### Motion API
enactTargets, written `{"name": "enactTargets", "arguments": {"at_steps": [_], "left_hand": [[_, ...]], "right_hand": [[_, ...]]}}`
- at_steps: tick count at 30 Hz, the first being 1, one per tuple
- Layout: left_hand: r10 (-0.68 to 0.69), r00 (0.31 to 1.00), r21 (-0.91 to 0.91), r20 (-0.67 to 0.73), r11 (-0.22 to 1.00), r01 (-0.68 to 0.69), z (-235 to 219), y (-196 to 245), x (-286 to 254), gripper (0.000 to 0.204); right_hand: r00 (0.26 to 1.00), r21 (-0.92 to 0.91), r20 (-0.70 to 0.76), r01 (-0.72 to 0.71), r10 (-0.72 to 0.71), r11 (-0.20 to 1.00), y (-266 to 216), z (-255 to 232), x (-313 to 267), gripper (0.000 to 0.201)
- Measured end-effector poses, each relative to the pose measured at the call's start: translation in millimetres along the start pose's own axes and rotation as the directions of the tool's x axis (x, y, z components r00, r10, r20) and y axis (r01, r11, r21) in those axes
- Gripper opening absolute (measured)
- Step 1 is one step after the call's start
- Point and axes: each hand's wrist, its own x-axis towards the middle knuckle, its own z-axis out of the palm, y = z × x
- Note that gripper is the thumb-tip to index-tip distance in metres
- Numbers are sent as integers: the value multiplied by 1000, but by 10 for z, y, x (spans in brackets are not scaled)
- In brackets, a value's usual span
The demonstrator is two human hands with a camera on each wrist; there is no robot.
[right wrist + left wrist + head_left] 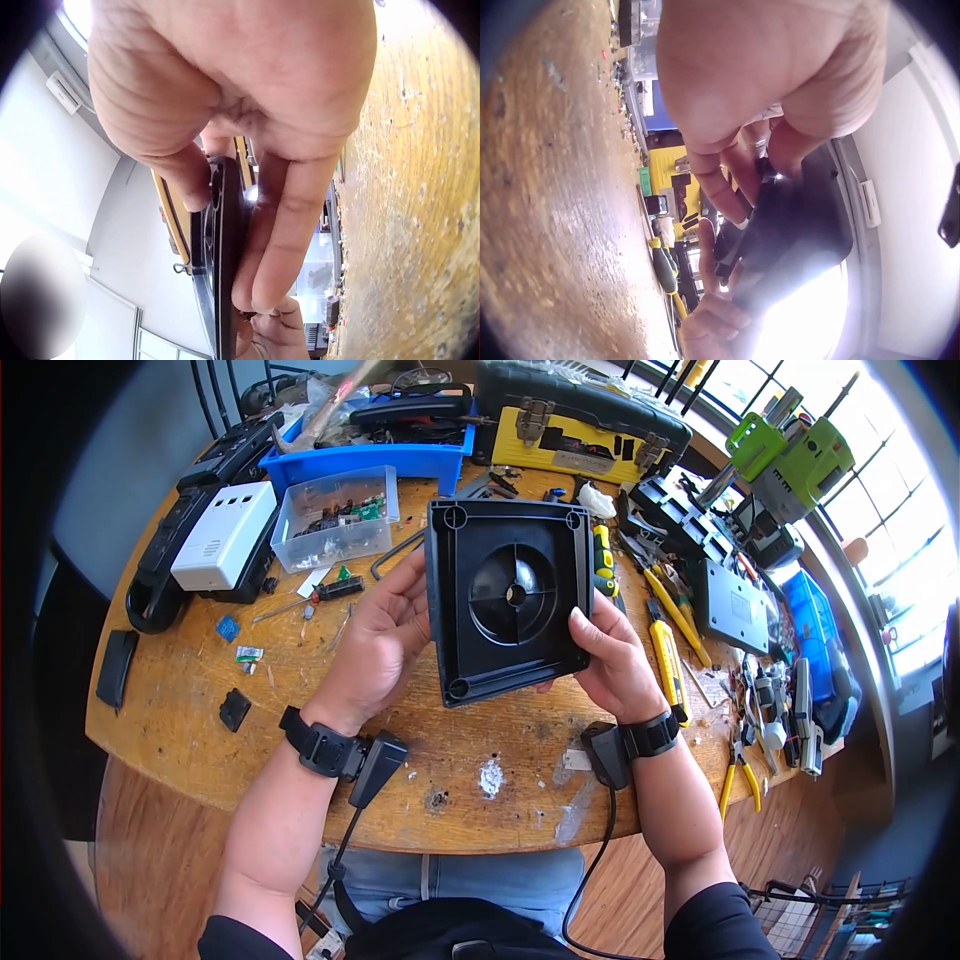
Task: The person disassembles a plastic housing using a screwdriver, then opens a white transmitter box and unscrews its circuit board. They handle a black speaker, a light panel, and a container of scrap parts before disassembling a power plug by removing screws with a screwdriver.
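Observation:
A square black plastic part (460, 610) with a round recess and a small central hole is held up above the table, its ribbed side facing the head camera. My left hand (385, 635) grips its left edge, thumb near the edge and fingers behind. The right hand (618, 660) pinches the lower right edge, thumb on the front. In the left wrist view the part (802, 217) lies between the left hand's (765, 82) thumb and fingers. In the right wrist view the right hand (240, 105) holds the part (225, 247) edge-on, its fingers flat along the back.
Behind stand a blue bin (370, 465), a clear box (335, 525) of small parts and a black-and-yellow toolbox (570, 435). A white device (225, 540) is at left. Yellow cutters (668, 670), pliers (740, 775) and a green drill press (800, 470) are at right.

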Motion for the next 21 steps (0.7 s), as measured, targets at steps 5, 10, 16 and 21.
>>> {"name": "enactTargets", "arguments": {"at_steps": [5, 10, 16, 21], "left_hand": [[-28, 1000, -85, -9, 996, 27, 11, 2, 3, 62], [-69, 997, -96, -41, 993, 64, 39, 24, 9, 47], [-70, 995, -132, -64, 989, 61, 22, 4, 17, 40], [-60, 998, -117, -19, 992, 57, 27, 29, 16, 42]], "right_hand": [[1000, 40, 28, -15, 14, 999, 9, -35, -18, 33], [999, 40, 38, -7, 5, 999, 16, -74, -12, 34], [1000, 48, 20, 15, -16, 999, 12, -49, -26, 33], [1000, 37, -2, 24, -24, 999, 25, -52, -16, 33]]}}
